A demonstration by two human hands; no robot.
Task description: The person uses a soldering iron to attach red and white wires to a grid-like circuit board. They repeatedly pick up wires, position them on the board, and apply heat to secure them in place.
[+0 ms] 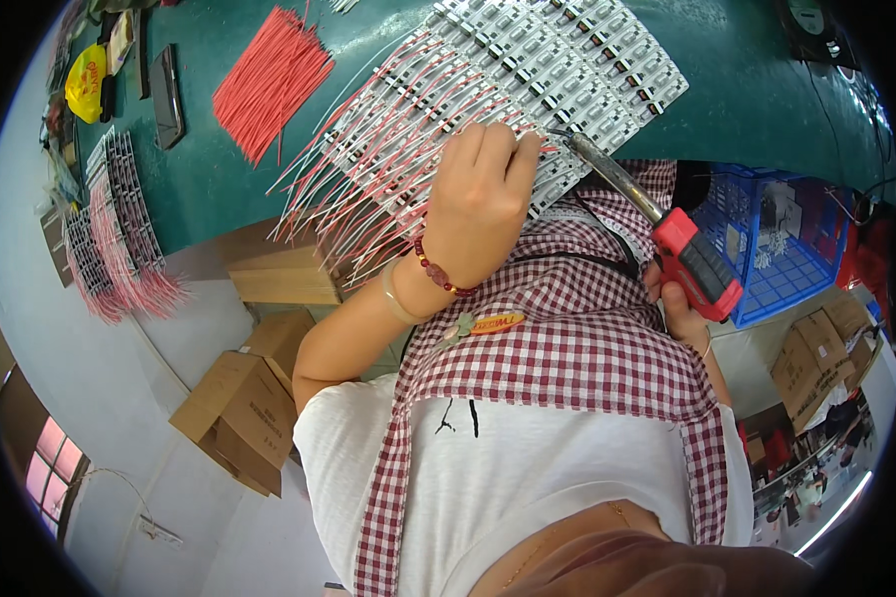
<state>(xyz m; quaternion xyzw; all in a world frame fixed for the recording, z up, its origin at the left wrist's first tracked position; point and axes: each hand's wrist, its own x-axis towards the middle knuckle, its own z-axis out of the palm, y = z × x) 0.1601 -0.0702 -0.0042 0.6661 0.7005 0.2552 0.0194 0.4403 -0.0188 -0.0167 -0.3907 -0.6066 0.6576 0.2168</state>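
Observation:
A large panel of small metal-and-black switch-like parts (607, 60) lies tilted at the bench's near edge. Rows of red and white wires (358, 189) stick out from its left part. My left hand (483, 199) is over the panel, its fingers closed in a pinch on a red wire whose end shows just right of the fingertips. My right hand (679, 313) grips the red and black handle of a soldering iron (697, 264). The iron's tip touches or hovers over the panel close to my left fingertips; I cannot tell which.
On the green bench (408, 25) lie a bundle of red wires (272, 85), a phone (167, 98) and a yellow bag (86, 85). Wired panels (119, 214) rest at the left edge. A blue crate (782, 234) stands at right; cardboard boxes (249, 398) sit below.

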